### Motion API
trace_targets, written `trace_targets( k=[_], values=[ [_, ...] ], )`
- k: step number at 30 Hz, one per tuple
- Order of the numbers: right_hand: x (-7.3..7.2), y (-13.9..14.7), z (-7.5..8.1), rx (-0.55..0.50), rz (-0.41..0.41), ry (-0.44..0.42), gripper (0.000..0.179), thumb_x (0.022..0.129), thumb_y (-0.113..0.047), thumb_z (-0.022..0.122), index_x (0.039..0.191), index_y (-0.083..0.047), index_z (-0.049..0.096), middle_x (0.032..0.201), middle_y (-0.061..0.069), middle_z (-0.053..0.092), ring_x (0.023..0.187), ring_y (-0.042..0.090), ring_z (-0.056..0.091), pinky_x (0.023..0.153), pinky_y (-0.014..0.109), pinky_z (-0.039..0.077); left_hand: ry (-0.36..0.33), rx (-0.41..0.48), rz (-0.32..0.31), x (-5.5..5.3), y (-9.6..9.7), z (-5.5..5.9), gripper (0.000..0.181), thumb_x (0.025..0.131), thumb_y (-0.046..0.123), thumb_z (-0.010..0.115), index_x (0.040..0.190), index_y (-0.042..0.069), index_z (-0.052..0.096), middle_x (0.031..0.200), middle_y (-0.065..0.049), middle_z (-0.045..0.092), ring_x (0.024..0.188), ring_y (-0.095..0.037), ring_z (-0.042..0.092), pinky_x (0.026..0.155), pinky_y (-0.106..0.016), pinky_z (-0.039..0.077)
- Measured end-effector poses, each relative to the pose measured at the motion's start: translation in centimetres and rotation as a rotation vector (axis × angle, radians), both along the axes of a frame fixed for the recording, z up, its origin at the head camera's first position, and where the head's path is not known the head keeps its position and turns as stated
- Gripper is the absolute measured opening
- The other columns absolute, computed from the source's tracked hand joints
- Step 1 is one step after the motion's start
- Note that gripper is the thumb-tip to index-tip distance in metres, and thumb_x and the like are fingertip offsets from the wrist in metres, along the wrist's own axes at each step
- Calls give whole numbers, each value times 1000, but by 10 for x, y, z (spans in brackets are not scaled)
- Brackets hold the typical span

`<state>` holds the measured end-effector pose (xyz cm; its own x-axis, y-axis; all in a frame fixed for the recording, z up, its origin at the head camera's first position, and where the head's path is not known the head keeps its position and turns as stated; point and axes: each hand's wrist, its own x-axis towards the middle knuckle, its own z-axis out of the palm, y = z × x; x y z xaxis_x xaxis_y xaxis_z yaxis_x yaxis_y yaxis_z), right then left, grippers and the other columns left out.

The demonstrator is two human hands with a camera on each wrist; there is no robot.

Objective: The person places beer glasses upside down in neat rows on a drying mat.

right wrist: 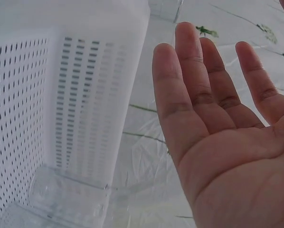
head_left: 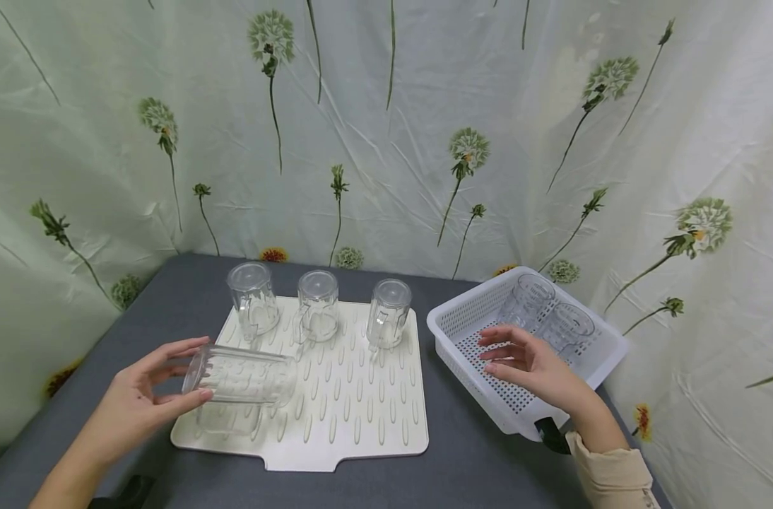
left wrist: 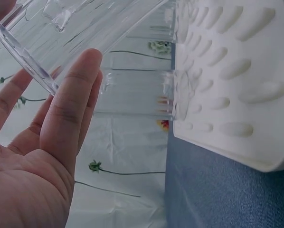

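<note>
My left hand pinches one end of a clear glass mug between thumb and fingers. The mug lies on its side in the air over the front left of a cream ridged drainboard. In the left wrist view the fingers lie along the glass mug. Three more mugs stand upside down along the board's back edge. Over the white perforated basket hovers my right hand, fingers loosely extended and holding nothing; its palm shows in the right wrist view. Two glass mugs are inside the basket.
A dark grey cloth covers the table. Behind it hangs a pale curtain with dandelion prints. The basket stands to the right of the drainboard, with a narrow strip of table between them.
</note>
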<state>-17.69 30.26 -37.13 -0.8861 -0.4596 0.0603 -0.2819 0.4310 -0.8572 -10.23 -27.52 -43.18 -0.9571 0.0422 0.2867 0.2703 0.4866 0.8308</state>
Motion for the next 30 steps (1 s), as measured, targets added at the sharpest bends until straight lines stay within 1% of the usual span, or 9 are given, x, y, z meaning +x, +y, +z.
trace_targets(
  k=[5,8,12,16,18,20,24,28,30],
  values=[
    [-4,8,3,18,-18,20,46,103,-9,72,144,1,55,140,15,63,115,5,71,92,27,63,-18,-25,23,-1,-5,-1,74,89,6,88,155,22,57,149,23,54,112,11,60,70,-23,63],
    [-6,11,4,31,-23,24,47,103,-11,73,145,1,55,141,19,62,116,7,71,92,27,63,-23,-40,40,-1,-8,-1,74,88,8,89,154,23,58,147,28,54,112,13,59,69,-22,63],
    [-9,16,5,51,-37,31,47,103,-12,73,145,0,55,143,24,61,118,13,72,92,27,63,-19,-54,43,-2,-9,0,74,88,7,90,154,22,59,145,31,53,111,14,59,67,-22,62],
    [-11,21,6,63,-56,41,47,103,-12,73,145,0,55,143,24,61,119,20,72,92,27,63,-30,-65,44,-5,-12,2,74,89,9,89,154,24,58,148,26,55,111,15,58,69,-20,62],
    [-12,22,6,75,-61,48,47,103,-12,72,145,-1,55,143,24,61,119,20,72,91,27,63,-47,-72,54,-4,-13,3,74,89,12,89,154,25,58,149,24,55,112,14,57,70,-19,62],
    [-13,24,7,89,-66,53,47,104,-13,72,146,-1,55,143,24,61,117,16,72,91,26,63,-61,-82,63,-4,-15,4,74,90,15,89,155,26,57,147,24,54,111,14,56,71,-19,62],
    [-15,27,7,100,-74,55,48,104,-14,71,146,1,55,143,24,62,114,4,70,91,26,62,-75,-99,74,-4,-17,6,73,90,19,90,156,25,57,142,28,51,109,13,55,70,-20,62],
    [-18,31,8,101,-86,57,49,104,-14,71,146,3,54,143,24,61,112,0,69,90,25,62,-57,-109,79,-4,-19,8,73,90,18,90,155,25,58,144,25,52,108,13,57,69,-20,62],
    [-19,33,9,104,-93,57,48,104,-14,72,145,2,54,142,22,61,111,-1,69,89,25,63,-57,-111,80,-5,-21,8,74,90,17,90,155,25,57,144,26,52,108,14,56,69,-20,61]
  ],
)
